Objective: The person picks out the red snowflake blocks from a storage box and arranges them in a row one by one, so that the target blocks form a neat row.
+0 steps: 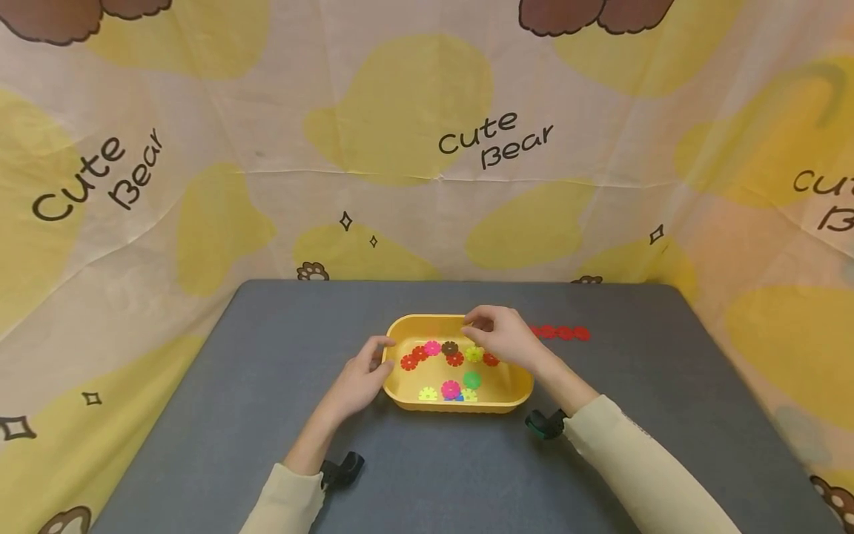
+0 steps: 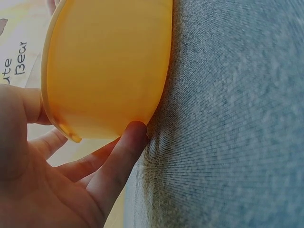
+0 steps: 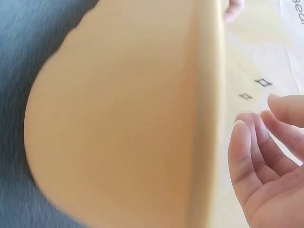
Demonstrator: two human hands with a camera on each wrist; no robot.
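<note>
A yellow plastic basin [image 1: 414, 408] stands on the table, with several small flower-shaped plastic discs inside. Among them are a red disc [image 1: 409, 362], a brown disc [image 1: 450, 347], a green disc [image 1: 471, 380] and a pink disc [image 1: 451, 389]. My left hand [image 1: 356, 382] holds the basin's left end, thumb at the rim and fingers along the outer wall [image 2: 109, 71]. Over the basin's back right part hovers my right hand [image 1: 503, 337], fingers loosely bent. In the right wrist view no piece shows between its fingers [image 3: 240, 147].
A row of red discs [image 1: 564, 333] lies on the grey table [image 1: 300, 319] behind the right hand, partly hidden by it. A printed cloth [image 1: 400, 111] hangs behind the table and at its sides. Dark wrist mounts [image 1: 343, 469] sit at both cuffs.
</note>
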